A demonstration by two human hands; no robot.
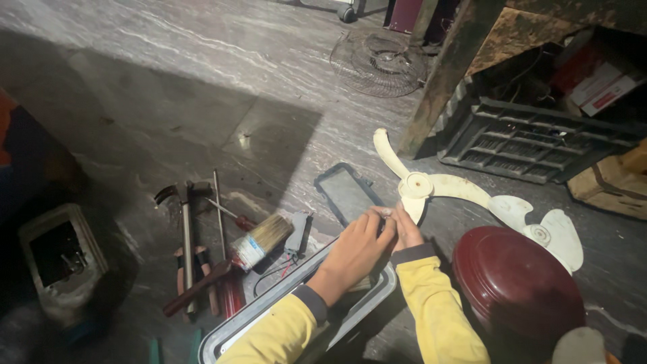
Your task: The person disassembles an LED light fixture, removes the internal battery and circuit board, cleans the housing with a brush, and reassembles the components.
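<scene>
Both hands, left (356, 248) and right (406, 229), are pinching a small, indistinct part together above the grey rectangular metal tray (377, 296) on the grey marble floor (202, 87), beside the cream plastic fan blade (445, 192); a wire fan guard (377, 64) is lying farther off.

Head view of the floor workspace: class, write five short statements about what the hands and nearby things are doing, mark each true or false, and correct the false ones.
1. Both hands meet over a small pale piece. True: the left hand and right hand pinch it together just above the grey tray.
2. The paintbrush is held in the right hand. False: the paintbrush lies on the floor, left of the hands.
3. A cream fan blade lies on the floor beyond the hands. True: the fan blade is there.
4. The hammer stands upright. False: the hammer lies flat.
5. The dark red dome cover sits left of the tray. False: the dome cover is on the right.
</scene>
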